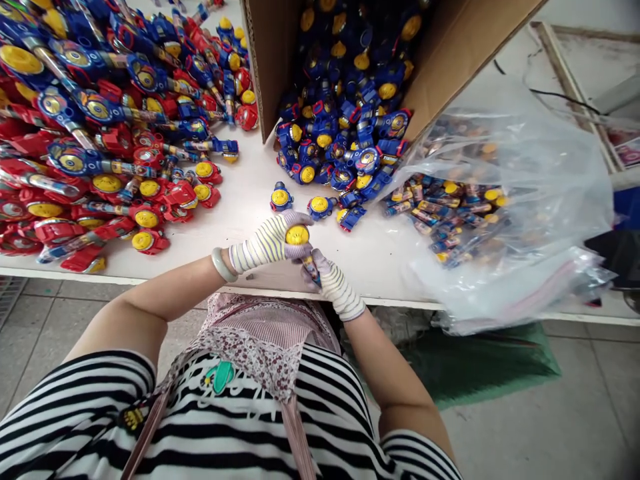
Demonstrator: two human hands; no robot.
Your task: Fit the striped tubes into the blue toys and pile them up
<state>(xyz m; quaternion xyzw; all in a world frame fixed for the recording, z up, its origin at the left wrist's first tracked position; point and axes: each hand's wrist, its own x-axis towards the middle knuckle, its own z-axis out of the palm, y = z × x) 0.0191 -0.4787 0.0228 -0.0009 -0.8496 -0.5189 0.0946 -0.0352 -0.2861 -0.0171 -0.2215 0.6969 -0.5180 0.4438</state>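
Both my hands wear striped knit work gloves and sit at the table's near edge. My left hand [267,243] grips a blue toy watch with a yellow dial [297,235] from above. My right hand [333,285] is shut on the lower end of the same toy, whose narrow strap [311,269] points down between my hands. Fingers hide most of the toy's body. Three loose blue toys with yellow dials [320,207] lie just beyond my hands.
A large heap of red and blue toys [95,160] covers the table's left side. Blue toys fill an open cardboard box [345,87] at the back. A clear plastic bag [480,200] of packaged toys lies to the right. The white table edge [150,279] runs in front of me.
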